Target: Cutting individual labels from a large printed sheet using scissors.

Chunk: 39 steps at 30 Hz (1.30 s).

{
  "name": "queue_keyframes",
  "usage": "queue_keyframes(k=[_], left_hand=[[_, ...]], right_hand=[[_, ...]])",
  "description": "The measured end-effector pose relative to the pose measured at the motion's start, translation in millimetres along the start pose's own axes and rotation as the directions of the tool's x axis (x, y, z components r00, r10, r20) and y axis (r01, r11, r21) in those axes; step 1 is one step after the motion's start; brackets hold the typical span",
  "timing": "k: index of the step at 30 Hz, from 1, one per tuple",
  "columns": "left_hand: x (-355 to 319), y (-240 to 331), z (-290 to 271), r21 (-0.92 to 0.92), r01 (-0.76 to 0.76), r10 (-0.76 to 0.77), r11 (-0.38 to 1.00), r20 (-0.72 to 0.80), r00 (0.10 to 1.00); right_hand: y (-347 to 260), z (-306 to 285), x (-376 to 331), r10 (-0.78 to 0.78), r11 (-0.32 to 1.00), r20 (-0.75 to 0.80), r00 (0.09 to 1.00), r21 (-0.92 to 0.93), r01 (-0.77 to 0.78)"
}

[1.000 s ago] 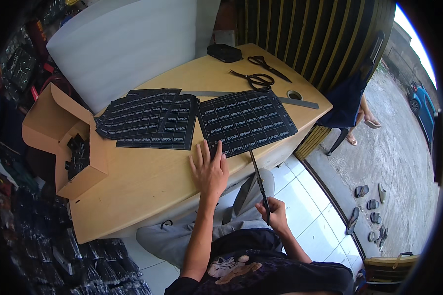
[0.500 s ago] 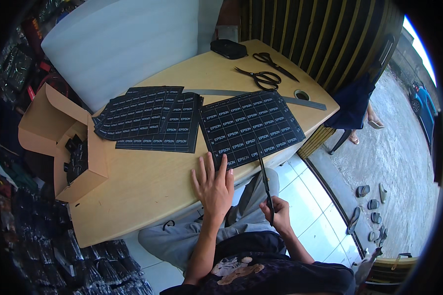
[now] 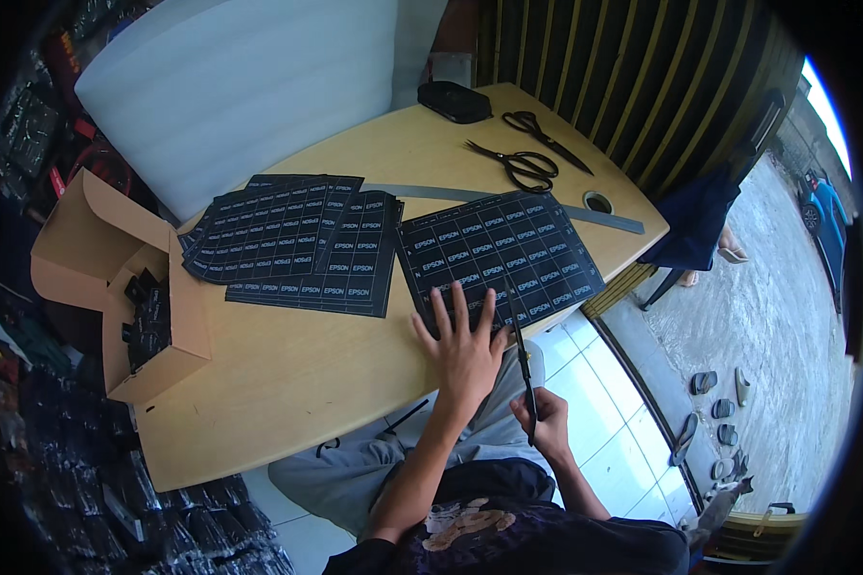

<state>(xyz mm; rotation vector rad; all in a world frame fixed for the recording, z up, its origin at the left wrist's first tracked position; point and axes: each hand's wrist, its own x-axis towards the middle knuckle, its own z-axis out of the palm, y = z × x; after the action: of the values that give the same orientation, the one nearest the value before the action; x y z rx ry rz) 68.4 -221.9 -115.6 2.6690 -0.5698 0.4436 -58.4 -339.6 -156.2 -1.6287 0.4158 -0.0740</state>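
A black sheet (image 3: 497, 251) printed with a grid of pale labels lies at the front edge of the wooden table. My left hand (image 3: 468, 356) rests flat on its near left part, fingers spread. My right hand (image 3: 548, 420), off the table's front edge, is closed round the handles of long dark scissors (image 3: 524, 364). The blades point away from me and reach the sheet's near edge, just right of my left hand; against the black I cannot tell how far they part. Left of the sheet lie several similar overlapping black sheets (image 3: 278, 230).
A cardboard box (image 3: 177, 359) with small black pieces inside stands at the left. Behind the sheet lie a metal ruler (image 3: 604, 218), a tape roll (image 3: 597, 202), two more pairs of scissors (image 3: 523, 171) (image 3: 551, 144) and a black case (image 3: 454, 102). Wrapped bundles (image 3: 77, 479) fill the lower left.
My left hand has slid right and farther onto the sheet, closer to the scissors. My right hand still grips the scissors, slightly shifted with the view.
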Motion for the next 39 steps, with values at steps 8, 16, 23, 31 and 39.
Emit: queue_keyframes(k=[8,16,23,31,39], left_hand=[[14.1,1.8,7.0,-0.091,-0.171,0.177,0.981,0.067,0.982],[59.9,-25.4,0.1,-0.136,-0.022,0.044,0.990,0.159,0.986],[66.9,-30.7,10.5,0.079,0.008,-0.027,0.997,0.246,0.969],[58.0,-29.9,9.4,0.016,-0.075,0.068,0.997,0.255,0.964],[51.8,-25.7,16.1,-0.037,-0.098,0.102,0.995,0.153,0.983]], right_hand=[[-3.2,-8.7,7.5,0.024,0.999,-0.069,0.997,0.039,-0.021],[0.4,-14.4,10.1,0.016,0.999,-0.080,0.997,0.049,-0.012],[-2.2,-14.7,13.2,0.002,0.998,-0.100,0.995,0.063,0.004],[-11.4,-18.0,18.3,-0.003,0.998,-0.098,0.995,0.067,0.010],[-4.3,-15.6,6.9,0.000,0.997,-0.089,0.996,0.080,0.007]])
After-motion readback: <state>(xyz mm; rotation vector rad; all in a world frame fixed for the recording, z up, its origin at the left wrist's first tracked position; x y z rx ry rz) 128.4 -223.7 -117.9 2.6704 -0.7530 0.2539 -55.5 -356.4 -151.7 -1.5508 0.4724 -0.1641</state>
